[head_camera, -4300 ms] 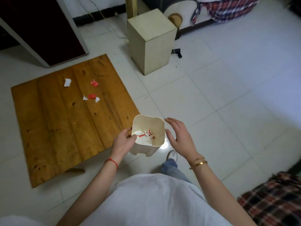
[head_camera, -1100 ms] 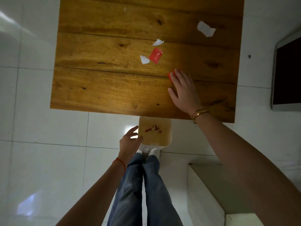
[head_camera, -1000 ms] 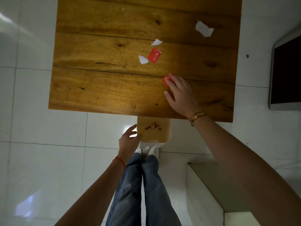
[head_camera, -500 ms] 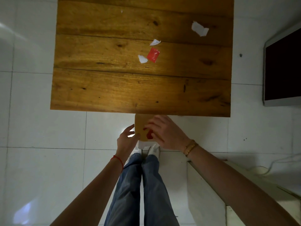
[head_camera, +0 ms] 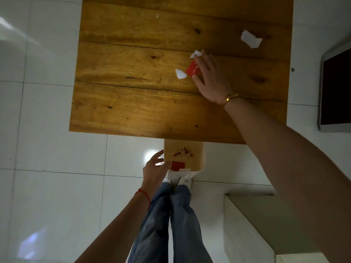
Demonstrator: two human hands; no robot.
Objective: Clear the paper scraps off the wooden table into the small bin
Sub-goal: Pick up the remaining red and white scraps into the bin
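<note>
Seen from above: a wooden tabletop (head_camera: 133,95) of broad amber planks with dark knots, standing on a glossy white tiled floor (head_camera: 47,149). Off the tabletop's right edge, a dark screen in a pale frame (head_camera: 336,88); below the tabletop's near right corner, a pale box-like block (head_camera: 247,234).

Just under the tabletop's near edge, a small cream bin (head_camera: 201,158) on the floor, holding red bits and a red square piece (head_camera: 178,165). Against the bin's left wall, the left hand (head_camera: 154,171), fingers loosely spread, red string at the wrist. Below the bin, white shoes and blue jeans (head_camera: 171,224).

On the tabletop, the right hand (head_camera: 210,76), gold bangle at the wrist, fingers curved over a red scrap (head_camera: 190,69) and touching it; whether pinched or only covered, cannot tell. Just left of that scrap, a white scrap (head_camera: 180,74); at the fingertips, a second white scrap (head_camera: 195,54); toward the tabletop's far right corner, a larger white scrap (head_camera: 250,40); near the far edge, a tiny white fleck (head_camera: 157,15).
</note>
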